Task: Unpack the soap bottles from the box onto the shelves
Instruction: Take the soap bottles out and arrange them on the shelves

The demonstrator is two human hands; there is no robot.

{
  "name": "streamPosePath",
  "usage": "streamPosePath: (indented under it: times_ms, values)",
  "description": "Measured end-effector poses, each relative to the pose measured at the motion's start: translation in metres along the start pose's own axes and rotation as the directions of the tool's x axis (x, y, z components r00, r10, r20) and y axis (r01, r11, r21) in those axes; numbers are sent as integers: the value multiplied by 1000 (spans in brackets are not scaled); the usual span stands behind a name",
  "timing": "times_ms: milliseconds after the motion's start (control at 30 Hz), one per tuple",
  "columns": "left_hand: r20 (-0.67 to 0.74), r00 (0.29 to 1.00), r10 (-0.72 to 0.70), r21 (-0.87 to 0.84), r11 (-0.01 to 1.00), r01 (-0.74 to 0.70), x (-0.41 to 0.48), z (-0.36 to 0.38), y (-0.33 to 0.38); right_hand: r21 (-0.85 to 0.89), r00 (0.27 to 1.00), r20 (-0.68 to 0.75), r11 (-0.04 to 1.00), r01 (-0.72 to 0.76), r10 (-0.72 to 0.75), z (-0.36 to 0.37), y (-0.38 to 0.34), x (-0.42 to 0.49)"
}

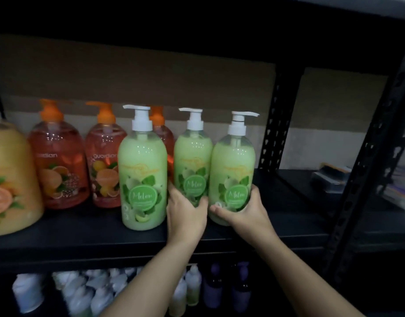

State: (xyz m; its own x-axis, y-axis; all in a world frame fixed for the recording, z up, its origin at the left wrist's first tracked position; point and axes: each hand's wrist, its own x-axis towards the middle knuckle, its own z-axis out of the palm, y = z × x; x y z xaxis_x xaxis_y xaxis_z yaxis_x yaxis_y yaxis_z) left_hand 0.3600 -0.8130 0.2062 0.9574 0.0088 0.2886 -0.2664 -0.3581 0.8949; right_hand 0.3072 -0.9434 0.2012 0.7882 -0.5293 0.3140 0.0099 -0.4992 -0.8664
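Note:
Three green melon soap bottles with white pumps stand upright on the black shelf (82,234). My left hand (185,213) grips the base of the middle green bottle (192,165). The right green bottle (233,170) is held low down by my right hand (245,211), thumb across its front. Just left of my left hand stands the left green bottle (143,177), untouched. The box is out of view.
Orange pump bottles (59,165) and a large yellow-orange bottle (9,179) fill the shelf's left side. A black perforated upright (276,124) stands behind at the right. Beyond it lies a dark brush-like object (329,179). White and purple bottles (215,289) crowd the lower shelf.

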Motion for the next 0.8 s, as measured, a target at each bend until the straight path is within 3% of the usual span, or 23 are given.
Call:
streamPosePath:
  times_ms: [233, 533, 800]
  values:
    - [8, 999, 41, 31, 999, -42, 5, 1, -6, -62, 997, 80, 998, 22, -17, -8, 5, 14]
    - [51, 998, 30, 78, 996, -34, 13, 6, -1, 18, 997, 83, 1000, 5, -6, -10, 2, 6]
    - [33, 999, 16, 97, 995, -19, 7, 2, 2, -48, 999, 42, 999, -20, 22, -8, 0, 3]
